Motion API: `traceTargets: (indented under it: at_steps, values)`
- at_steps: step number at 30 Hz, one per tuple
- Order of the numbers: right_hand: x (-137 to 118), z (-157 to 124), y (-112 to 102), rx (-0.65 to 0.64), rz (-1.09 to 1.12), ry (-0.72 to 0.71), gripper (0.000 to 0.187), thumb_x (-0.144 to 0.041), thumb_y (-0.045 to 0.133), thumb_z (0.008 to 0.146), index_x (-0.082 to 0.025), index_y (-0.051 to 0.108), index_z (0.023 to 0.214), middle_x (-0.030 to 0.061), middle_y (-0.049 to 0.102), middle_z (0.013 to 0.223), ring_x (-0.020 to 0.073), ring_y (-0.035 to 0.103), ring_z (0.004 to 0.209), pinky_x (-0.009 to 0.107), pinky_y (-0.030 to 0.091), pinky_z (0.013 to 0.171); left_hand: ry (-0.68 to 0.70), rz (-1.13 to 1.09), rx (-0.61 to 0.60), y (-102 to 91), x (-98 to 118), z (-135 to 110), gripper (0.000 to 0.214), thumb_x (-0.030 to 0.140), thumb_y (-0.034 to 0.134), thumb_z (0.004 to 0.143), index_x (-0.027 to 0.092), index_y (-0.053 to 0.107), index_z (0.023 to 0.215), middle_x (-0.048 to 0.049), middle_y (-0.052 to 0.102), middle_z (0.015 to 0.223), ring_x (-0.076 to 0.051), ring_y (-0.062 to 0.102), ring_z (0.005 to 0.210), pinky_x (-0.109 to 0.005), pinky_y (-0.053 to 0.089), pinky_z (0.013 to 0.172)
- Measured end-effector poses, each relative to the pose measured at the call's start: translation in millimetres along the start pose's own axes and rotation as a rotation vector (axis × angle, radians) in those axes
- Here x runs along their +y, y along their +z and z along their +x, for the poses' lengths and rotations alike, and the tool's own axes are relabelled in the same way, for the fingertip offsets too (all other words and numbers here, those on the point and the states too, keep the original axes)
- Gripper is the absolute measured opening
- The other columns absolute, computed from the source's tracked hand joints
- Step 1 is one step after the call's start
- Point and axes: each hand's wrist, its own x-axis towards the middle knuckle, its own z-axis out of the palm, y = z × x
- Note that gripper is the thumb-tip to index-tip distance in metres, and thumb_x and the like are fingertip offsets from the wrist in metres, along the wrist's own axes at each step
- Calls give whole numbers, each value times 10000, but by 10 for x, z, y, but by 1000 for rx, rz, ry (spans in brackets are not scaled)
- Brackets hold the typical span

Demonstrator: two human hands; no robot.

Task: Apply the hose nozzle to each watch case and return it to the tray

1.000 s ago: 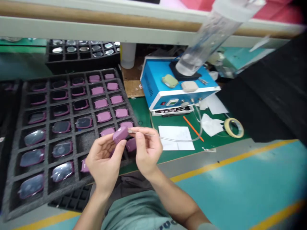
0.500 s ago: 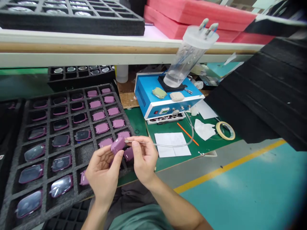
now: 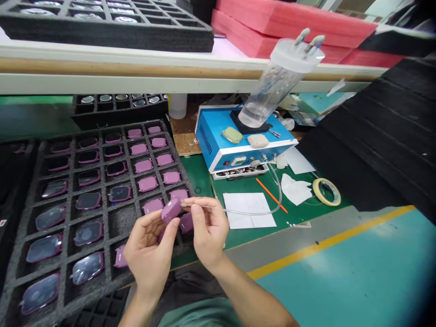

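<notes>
My left hand is shut on a mauve rounded-square case, pinching it between thumb and fingers. My right hand pinches a thin metal nozzle whose tip sits at the case's edge. A clear thin tube runs from that nozzle to a blue bench unit. Below my hands lies a dark foam tray holding several mauve cases and several lens-like clear pieces in its cells. Other mauve cases sit just behind my hands, partly hidden.
A clear cylinder stands on the blue unit. White paper, an orange pencil and masking tape lie on a green mat. Black foam hangs at right; pink foam sits on the shelf above.
The view has tilted and shifted slightly, so the bench sits a little differently in frame. Both hands keep the same hold on the case and nozzle.
</notes>
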Motion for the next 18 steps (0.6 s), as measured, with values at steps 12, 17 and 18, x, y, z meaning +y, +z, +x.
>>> traceTargets:
  at_steps: [12,17,18]
  values:
    - [0,-2,8,8,19,-8,83,-222,630,1035,-241,705,1062,27,804,1002,135,812,901,257,687,833,-5,-32,-4,6,17,8,281,88,869,736,189,771,978,2,843,875,-112,814,770,-139,646,791]
    - [-3,-5,8,2,18,-6,83,-221,631,1033,-238,708,1060,25,806,1000,130,813,898,247,684,835,-15,-35,-1,1,15,-4,276,99,873,738,189,773,979,-1,841,876,-111,812,775,-139,644,796]
    - [1,-6,9,1,20,-7,84,-222,630,1034,-241,707,1062,22,807,1001,129,813,900,246,683,838,-20,-37,-2,2,13,-7,278,101,874,738,189,773,981,-2,841,877,-111,812,778,-140,644,800]
